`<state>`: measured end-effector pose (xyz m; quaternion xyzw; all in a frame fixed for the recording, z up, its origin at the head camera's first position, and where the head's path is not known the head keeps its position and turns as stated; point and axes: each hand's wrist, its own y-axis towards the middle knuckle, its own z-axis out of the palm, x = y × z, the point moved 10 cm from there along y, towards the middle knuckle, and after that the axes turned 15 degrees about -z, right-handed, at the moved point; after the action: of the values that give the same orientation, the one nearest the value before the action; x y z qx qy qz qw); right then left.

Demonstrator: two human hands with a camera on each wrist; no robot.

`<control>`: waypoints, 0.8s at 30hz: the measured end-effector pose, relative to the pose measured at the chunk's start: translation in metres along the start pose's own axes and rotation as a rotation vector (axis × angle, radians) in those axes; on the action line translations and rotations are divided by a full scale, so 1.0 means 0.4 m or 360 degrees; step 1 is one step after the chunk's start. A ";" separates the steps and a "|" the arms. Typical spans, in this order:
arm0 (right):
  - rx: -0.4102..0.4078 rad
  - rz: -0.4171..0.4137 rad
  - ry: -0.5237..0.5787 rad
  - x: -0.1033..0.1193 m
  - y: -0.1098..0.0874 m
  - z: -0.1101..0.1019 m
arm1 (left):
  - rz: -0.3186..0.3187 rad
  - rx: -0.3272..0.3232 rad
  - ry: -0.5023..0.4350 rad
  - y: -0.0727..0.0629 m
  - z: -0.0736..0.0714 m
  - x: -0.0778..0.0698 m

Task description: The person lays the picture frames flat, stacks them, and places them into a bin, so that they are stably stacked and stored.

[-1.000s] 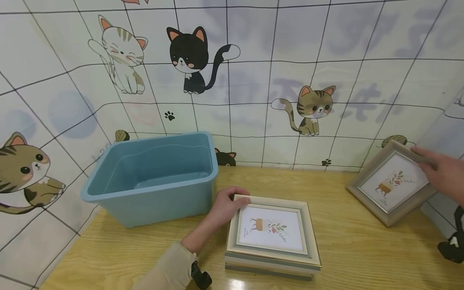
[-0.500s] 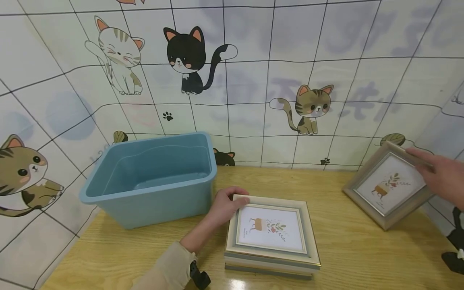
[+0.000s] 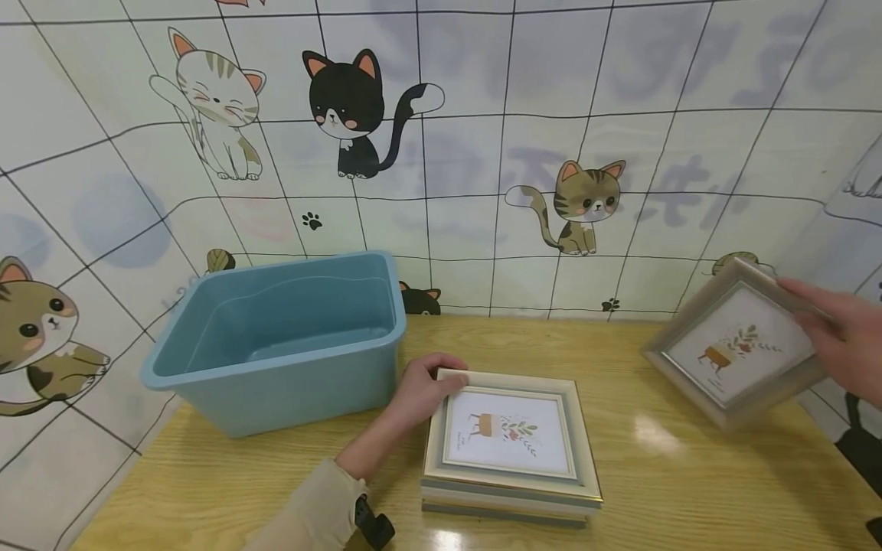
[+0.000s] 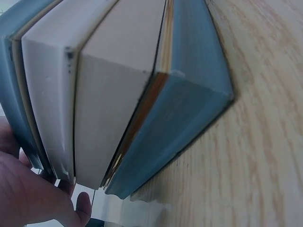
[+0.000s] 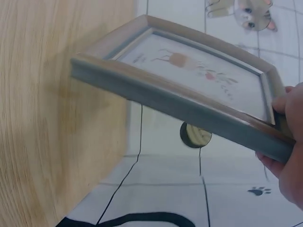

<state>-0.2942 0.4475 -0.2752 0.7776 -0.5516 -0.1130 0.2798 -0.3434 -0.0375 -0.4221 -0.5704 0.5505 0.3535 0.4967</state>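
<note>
A stack of picture frames (image 3: pixel 510 497) lies flat on the table, the top one showing a print of a plant in an orange pot. My left hand (image 3: pixel 430 390) grips the stack's far left corner, thumb on the top frame's border. From the left wrist view, the layered blue and white frame edges (image 4: pixel 113 109) stand close up, with fingers around the far end. On the right, my right hand (image 3: pixel 844 329) holds a silvery picture frame (image 3: pixel 744 344) by its upper right edge, tilted on one corner. The right wrist view shows that frame's grey side (image 5: pixel 180 109) over the table.
A light blue plastic tub (image 3: pixel 296 390) stands at the back left, nothing visible inside. Behind the wooden table (image 3: pixel 524 337) rises a wall covering (image 3: pixel 468 153) with cartoon cats and grid lines, continuing along both sides.
The frame in my right hand has risen a little and turned slightly, its lower edge now blurred. My left hand stays on the stack. The head view has shifted slightly right.
</note>
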 end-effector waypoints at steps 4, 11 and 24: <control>-0.0170 -0.0001 0.0094 0.041 0.001 -0.034 | 0.0021 0.0006 0.0047 -0.004 -0.003 -0.011; -0.0332 0.0075 0.0255 0.124 -0.020 -0.068 | 0.0103 -0.0026 0.0146 -0.022 -0.014 -0.044; -0.0467 0.0214 0.0427 0.235 -0.034 -0.095 | 0.0357 0.0018 0.0039 -0.110 -0.019 -0.159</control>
<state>-0.2306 0.3759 -0.2392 0.6982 -0.5376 -0.0685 0.4678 -0.3107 -0.0314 -0.3521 -0.5067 0.6189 0.3967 0.4504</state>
